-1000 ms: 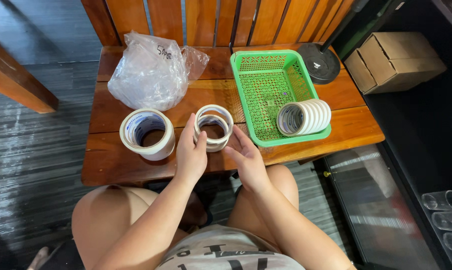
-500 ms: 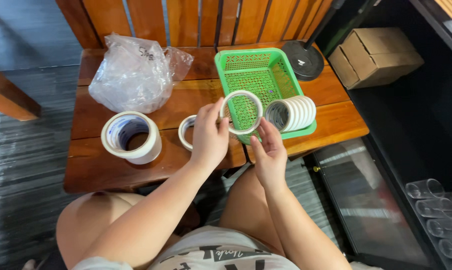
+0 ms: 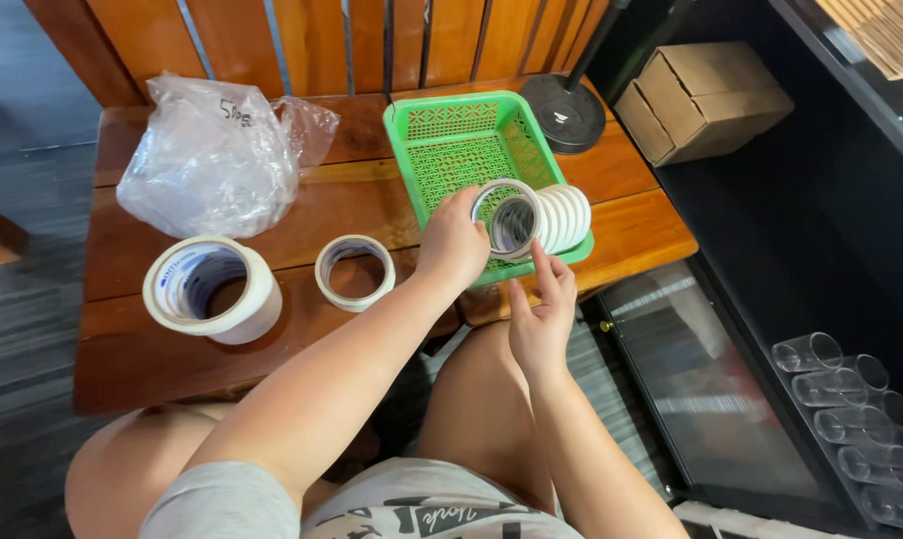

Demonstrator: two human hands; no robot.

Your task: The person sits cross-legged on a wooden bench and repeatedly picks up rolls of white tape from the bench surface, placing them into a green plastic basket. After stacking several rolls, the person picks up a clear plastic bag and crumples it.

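Note:
My left hand (image 3: pixel 453 243) grips a white tape roll (image 3: pixel 509 218) and holds it on edge against a row of white tape rolls (image 3: pixel 563 217) in the green plastic basket (image 3: pixel 451 135). My right hand (image 3: pixel 541 317) hovers just below, its fingertips touching the roll's lower rim at the basket's near edge. On the wooden bench (image 3: pixel 301 215) lie a small tape roll (image 3: pixel 355 271) and a stack of larger tape rolls (image 3: pixel 212 289), both left of my hands.
A crumpled clear plastic bag (image 3: pixel 212 155) sits at the bench's back left. A black round stand base (image 3: pixel 563 112) and a cardboard box (image 3: pixel 706 100) are at the right. Clear plastic cups (image 3: pixel 851 419) lie on a dark shelf lower right.
My left hand carried one tape roll from the bench to the right into the basket and set it against the row there. My right hand followed alongside.

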